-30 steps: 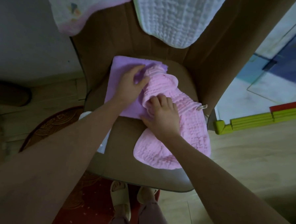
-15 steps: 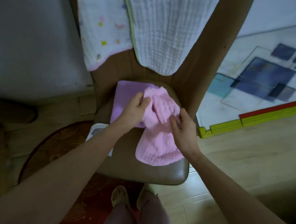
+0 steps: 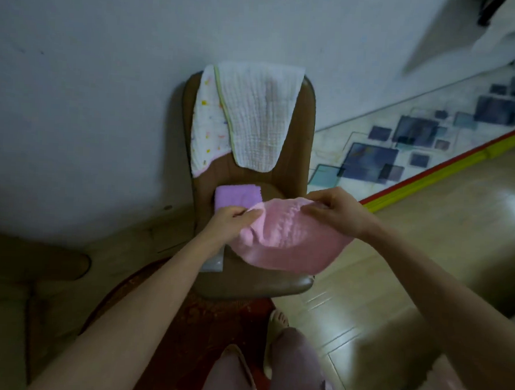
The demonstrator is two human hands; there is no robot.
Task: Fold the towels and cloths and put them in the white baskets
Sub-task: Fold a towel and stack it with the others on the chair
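Observation:
A pink crinkled cloth (image 3: 289,241) hangs in the air above the brown chair seat (image 3: 254,281). My left hand (image 3: 234,222) pinches its upper left corner and my right hand (image 3: 336,212) pinches its upper right edge, so the cloth sags between them. Behind my left hand a folded purple towel (image 3: 237,195) lies on the seat. Two more cloths hang over the chair back: a white one with coloured dots and a pink border (image 3: 207,129), and a white ribbed one with a green edge (image 3: 259,117). No white basket is in view.
The chair stands against a pale wall. A patterned blue-and-white mat (image 3: 402,148) with a red and yellow edge strip (image 3: 448,172) lies to the right. A red rug (image 3: 183,325) lies under the chair front. My feet and legs are at the bottom.
Both hands lifted the pink cloth off the seat and spread it between them. The view pulled back from the chair, so the whole chair back now shows.

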